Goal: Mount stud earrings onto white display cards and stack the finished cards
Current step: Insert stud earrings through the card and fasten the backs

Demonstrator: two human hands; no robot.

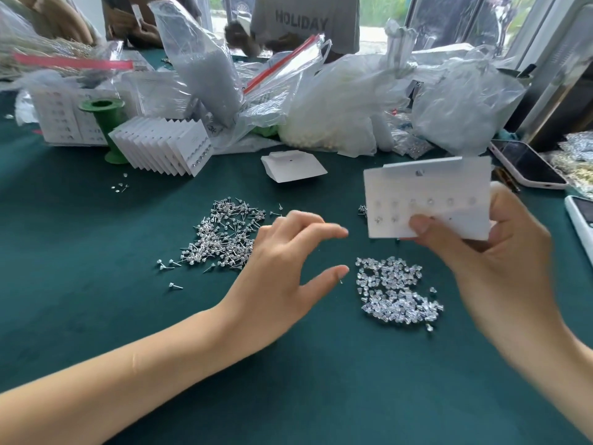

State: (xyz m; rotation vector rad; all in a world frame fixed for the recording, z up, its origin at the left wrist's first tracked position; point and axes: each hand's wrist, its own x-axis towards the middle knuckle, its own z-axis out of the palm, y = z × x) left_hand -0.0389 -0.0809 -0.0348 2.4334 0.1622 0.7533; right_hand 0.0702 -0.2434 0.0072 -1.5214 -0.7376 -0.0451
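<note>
Far left: fanned stack of finished cards (167, 146) leans by a green spool (107, 123). Behind, plastic bags (340, 101) w/ small parts. Stud earrings (221, 236) piled mid-left on green surface (96, 252); left hand (282, 268) hovers just right of them, fingers spread, released. Clear backs (398, 293) near centre. Right hand (494, 252) pinches a display card (426, 191), partly filled. Phone (526, 165) far right.
</note>
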